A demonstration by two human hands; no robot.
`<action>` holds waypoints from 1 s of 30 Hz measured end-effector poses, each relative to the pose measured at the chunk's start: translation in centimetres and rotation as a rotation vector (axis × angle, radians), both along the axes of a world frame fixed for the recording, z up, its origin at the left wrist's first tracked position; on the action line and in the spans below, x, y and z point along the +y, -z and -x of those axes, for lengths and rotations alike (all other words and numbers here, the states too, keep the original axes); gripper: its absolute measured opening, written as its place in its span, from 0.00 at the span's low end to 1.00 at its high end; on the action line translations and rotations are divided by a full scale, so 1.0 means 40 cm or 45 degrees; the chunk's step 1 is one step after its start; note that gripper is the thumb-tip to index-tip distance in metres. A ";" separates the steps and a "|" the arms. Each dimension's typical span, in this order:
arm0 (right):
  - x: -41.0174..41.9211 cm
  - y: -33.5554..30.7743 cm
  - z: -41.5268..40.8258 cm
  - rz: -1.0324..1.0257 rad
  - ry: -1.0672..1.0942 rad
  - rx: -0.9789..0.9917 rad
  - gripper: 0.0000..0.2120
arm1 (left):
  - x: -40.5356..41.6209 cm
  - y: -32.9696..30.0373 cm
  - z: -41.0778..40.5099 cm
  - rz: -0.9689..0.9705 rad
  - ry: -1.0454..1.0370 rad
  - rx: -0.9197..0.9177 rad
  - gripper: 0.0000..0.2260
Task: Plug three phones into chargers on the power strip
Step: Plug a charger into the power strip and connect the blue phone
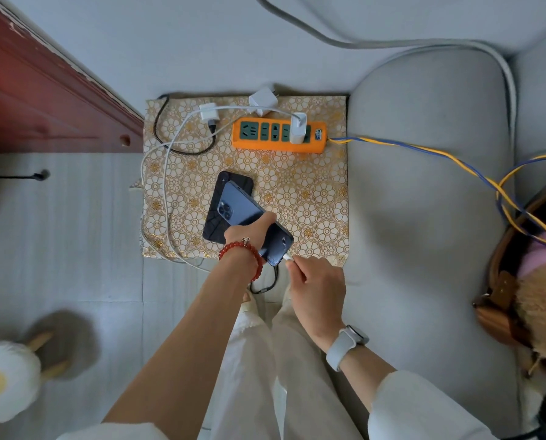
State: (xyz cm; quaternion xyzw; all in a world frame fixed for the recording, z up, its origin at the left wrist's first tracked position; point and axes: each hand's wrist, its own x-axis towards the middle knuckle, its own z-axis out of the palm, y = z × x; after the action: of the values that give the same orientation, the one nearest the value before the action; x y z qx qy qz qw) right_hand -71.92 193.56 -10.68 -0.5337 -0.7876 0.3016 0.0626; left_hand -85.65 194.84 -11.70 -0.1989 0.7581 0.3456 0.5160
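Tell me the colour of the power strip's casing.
Orange casing with dark green socket panels on the plastic power strip, shown best in the head view.

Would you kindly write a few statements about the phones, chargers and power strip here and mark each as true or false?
1. The left hand holds the blue phone. True.
2. Three chargers are plugged into the orange power strip. False: only one white charger sits in it; two others lie loose on the patterned mat.
3. The right hand pinches a white cable plug at the blue phone's bottom end. True.
4. The black phone is held in the air. False: it lies on the mat, partly under the blue phone.
5. The power strip's cord is plain white. False: it is blue and yellow.
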 end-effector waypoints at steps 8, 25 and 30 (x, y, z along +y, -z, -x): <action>0.060 0.022 -0.060 0.239 -0.329 -0.381 0.13 | 0.017 0.056 -0.069 0.135 0.626 0.262 0.42; 0.334 0.051 -0.213 -0.519 -0.557 -0.884 0.25 | 0.190 0.199 -0.289 0.263 1.288 0.856 0.39; 0.334 0.048 -0.213 -0.519 -0.546 -0.882 0.25 | 0.198 0.196 -0.279 0.177 1.125 0.713 0.29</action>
State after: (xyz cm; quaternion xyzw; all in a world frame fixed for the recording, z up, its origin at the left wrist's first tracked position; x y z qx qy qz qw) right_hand -63.38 206.91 -12.62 -0.4049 -0.8981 -0.0495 -0.1645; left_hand -74.49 202.75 -19.55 0.2057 0.8997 0.0839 0.3758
